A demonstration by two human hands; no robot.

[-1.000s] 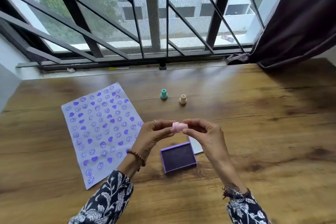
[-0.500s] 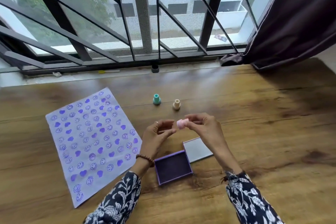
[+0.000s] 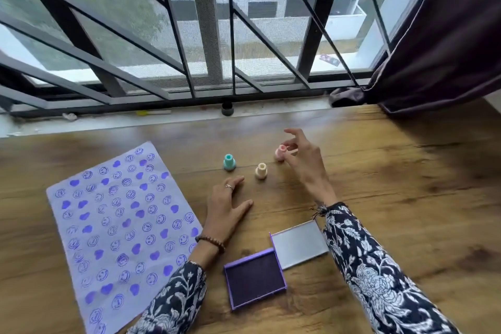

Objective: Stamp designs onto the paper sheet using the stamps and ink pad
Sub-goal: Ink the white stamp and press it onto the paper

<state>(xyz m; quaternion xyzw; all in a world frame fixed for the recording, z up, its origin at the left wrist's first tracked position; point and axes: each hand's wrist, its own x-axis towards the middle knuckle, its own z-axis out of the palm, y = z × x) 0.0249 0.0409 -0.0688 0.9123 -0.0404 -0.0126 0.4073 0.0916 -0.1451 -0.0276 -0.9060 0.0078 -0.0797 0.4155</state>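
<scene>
The paper sheet [image 3: 122, 228], pale lilac and covered with purple smiley and heart prints, lies at the left. An open purple ink pad [image 3: 254, 278] sits near me with its lid [image 3: 299, 243] folded out to the right. A teal stamp [image 3: 229, 162] and a cream stamp [image 3: 261, 170] stand upright mid-table. My right hand [image 3: 303, 163] reaches past them and pinches a pink stamp [image 3: 280, 152] at the table surface, with the other fingers lifted. My left hand [image 3: 226, 209] rests flat on the wood, fingers apart, just below the teal stamp.
The wooden table [image 3: 393, 198] runs to a window sill with a barred window [image 3: 206, 35] behind it. A dark curtain [image 3: 439, 43] hangs at the back right. A small black cap [image 3: 227, 108] and a yellow stick [image 3: 153, 112] lie on the sill.
My right hand carried the pink stamp away from my left hand and down to the table right of the cream stamp. My left hand let go and dropped flat onto the wood.
</scene>
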